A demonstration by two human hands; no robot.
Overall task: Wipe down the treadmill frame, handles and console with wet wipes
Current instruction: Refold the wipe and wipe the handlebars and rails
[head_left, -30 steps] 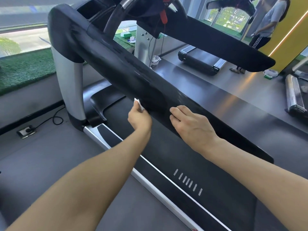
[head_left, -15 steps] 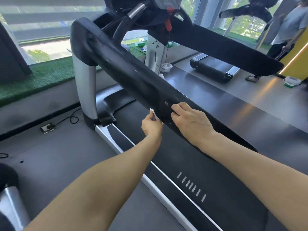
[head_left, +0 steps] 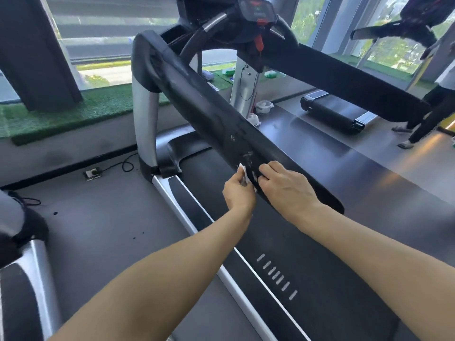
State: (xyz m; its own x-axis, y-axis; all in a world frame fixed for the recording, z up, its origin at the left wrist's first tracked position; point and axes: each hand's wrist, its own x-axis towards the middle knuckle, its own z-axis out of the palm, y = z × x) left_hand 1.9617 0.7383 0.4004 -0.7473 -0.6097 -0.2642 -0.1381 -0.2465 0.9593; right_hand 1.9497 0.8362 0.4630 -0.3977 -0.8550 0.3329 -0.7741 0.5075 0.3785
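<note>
Both hands (head_left: 240,191) (head_left: 286,188) slid down handrail (head_left: 209,112), wipe (head_left: 243,174) at lower edge

Floor (head_left: 98,225): grey, matte, with a power socket (head_left: 92,173) and black cable (head_left: 123,163) lying up and to the left of the hands. Windows (head_left: 103,33): large panes across the far side, daylit, with a strip of green artificial turf (head_left: 73,112) along the sill and a dark pillar (head_left: 37,50) at far left. Further items: second treadmill (head_left: 332,114) beyond and right of the hands, a person's legs (head_left: 423,121) beside it, yellow wall edge (head_left: 424,67) at far right.
</note>
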